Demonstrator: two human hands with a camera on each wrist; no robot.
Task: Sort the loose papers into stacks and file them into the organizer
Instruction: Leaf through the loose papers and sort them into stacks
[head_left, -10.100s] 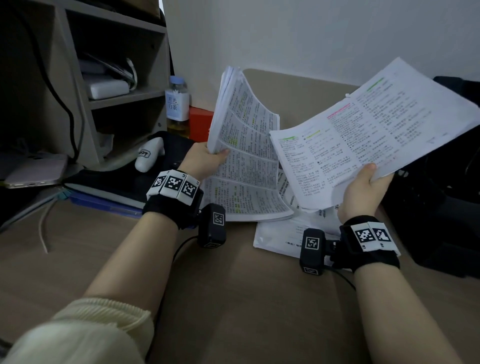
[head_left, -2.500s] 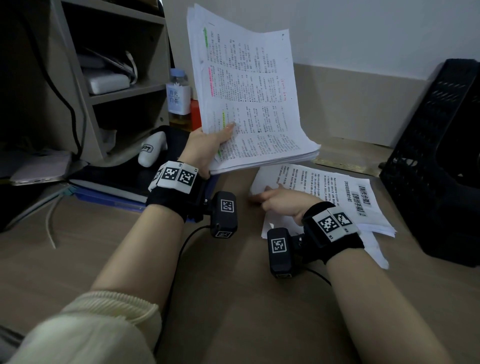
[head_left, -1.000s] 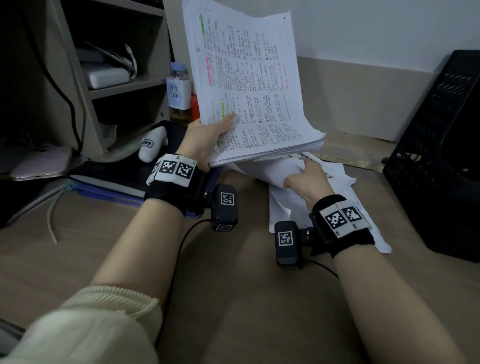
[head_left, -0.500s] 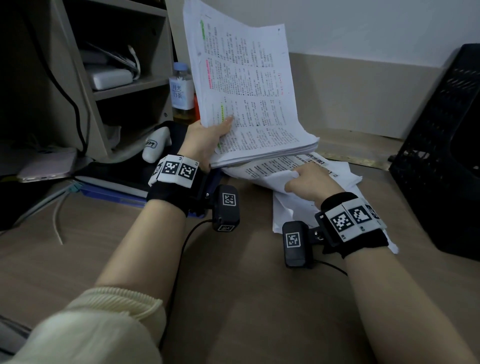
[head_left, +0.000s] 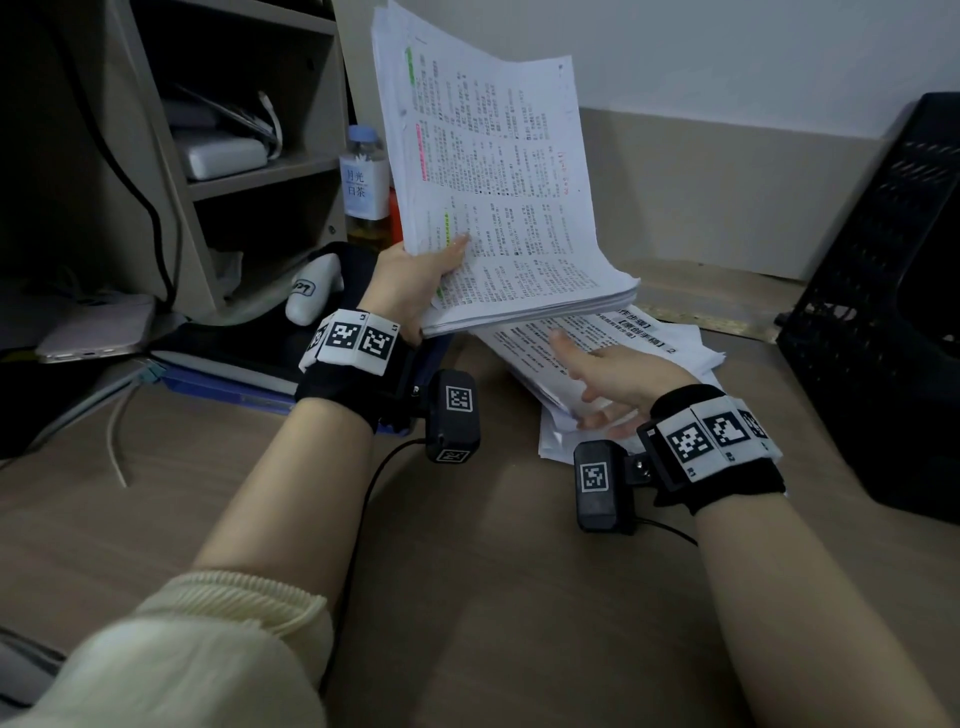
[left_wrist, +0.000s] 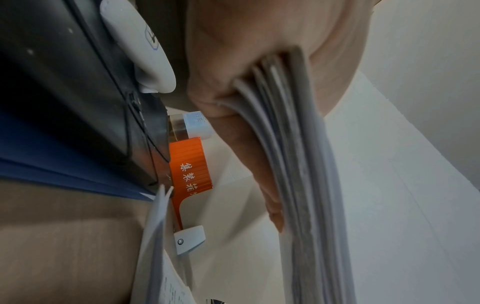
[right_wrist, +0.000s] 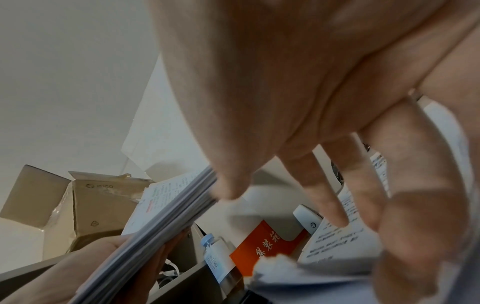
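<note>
The left hand (head_left: 410, 283) is gripping a thick stack of printed papers (head_left: 498, 192), thumb (head_left: 451, 248) lying across the top page and the other fingers (left_wrist: 270, 197) curled beneath the lower edge. That stack is being held tilted up above the desk (head_left: 467, 597), its highlighted page facing the person. The right hand (head_left: 610, 382) is hovering with fingers (right_wrist: 335, 197) spread and relaxed, grasping nothing, just over the loose papers (head_left: 670, 345) that are lying fanned on the desk below the raised stack. Whether the fingertips are touching the top sheet is hard to tell. Further right, a black mesh organizer (head_left: 883, 291) is standing on the desk, apart from the papers. Behind the left hand, a bottle (head_left: 363, 182) and an orange box (right_wrist: 262, 242) are sitting beside a shelf unit (head_left: 249, 171).
</note>
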